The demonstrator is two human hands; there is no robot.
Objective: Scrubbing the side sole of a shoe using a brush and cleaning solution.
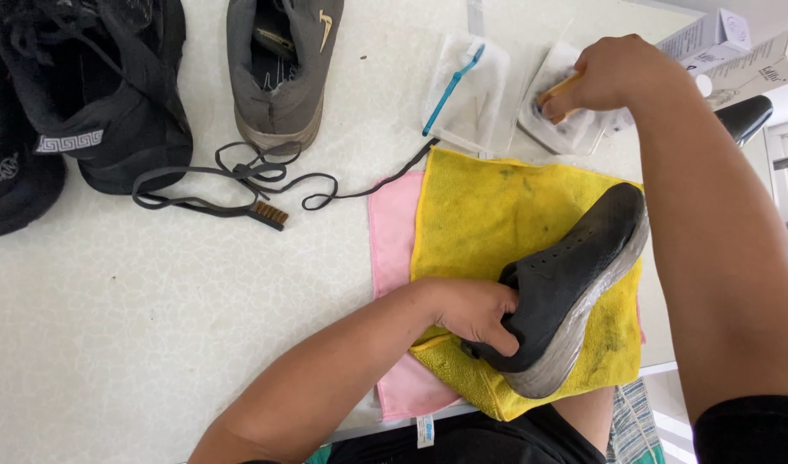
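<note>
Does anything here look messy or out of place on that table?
The yellow cloth under the black shoe carries dark smudges, and it lies askew over a pink cloth. Loose laces sprawl tangled across the table beside a grey shoe with none in it.

Single head-worn view, looking steeply down from close above the pale speckled tabletop (153,326). The wearer's forearms enter from the near edge; the far edge reaches a row of dark shoes (282,69). No second view overlaps.
</note>
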